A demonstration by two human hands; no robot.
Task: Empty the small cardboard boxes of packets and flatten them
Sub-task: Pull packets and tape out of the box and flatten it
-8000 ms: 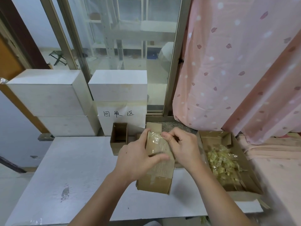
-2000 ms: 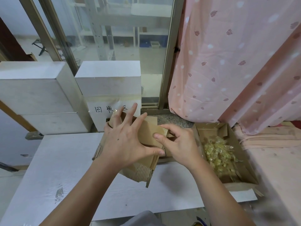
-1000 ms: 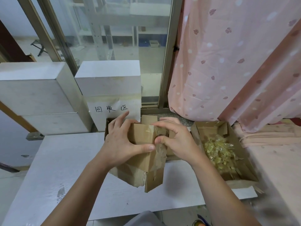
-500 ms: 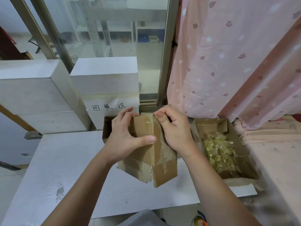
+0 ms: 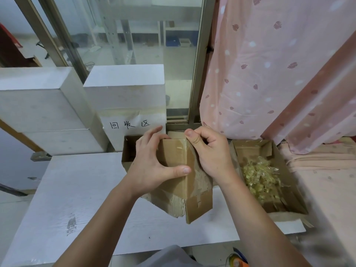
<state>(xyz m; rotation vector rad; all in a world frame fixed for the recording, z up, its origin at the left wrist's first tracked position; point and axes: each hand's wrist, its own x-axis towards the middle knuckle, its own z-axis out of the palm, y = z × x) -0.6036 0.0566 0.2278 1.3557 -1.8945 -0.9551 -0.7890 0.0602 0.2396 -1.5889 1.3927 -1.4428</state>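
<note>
A small brown cardboard box (image 5: 189, 195) is held over the white table (image 5: 77, 189), partly collapsed, with one torn corrugated edge at the bottom. My left hand (image 5: 154, 166) grips its left face, thumb pressed across the front. My right hand (image 5: 210, 153) pinches the box's top right edge, where clear tape runs. To the right an open brown carton (image 5: 273, 149) holds a heap of clear yellowish packets (image 5: 260, 178). Behind my left hand another small open cardboard box (image 5: 128, 149) stands upright.
Two large white blocks (image 5: 42, 110) stand at the back left; a smaller white block (image 5: 127, 93) carries a handwritten paper label (image 5: 130, 124). A glass door frame (image 5: 196, 74) and a pink curtain (image 5: 279, 64) are behind. The table's right front corner ends near the carton.
Both hands opened the taped box, turned it and pressed it partly flat. Over the last second my right hand moved up to pinch the top right edge.
</note>
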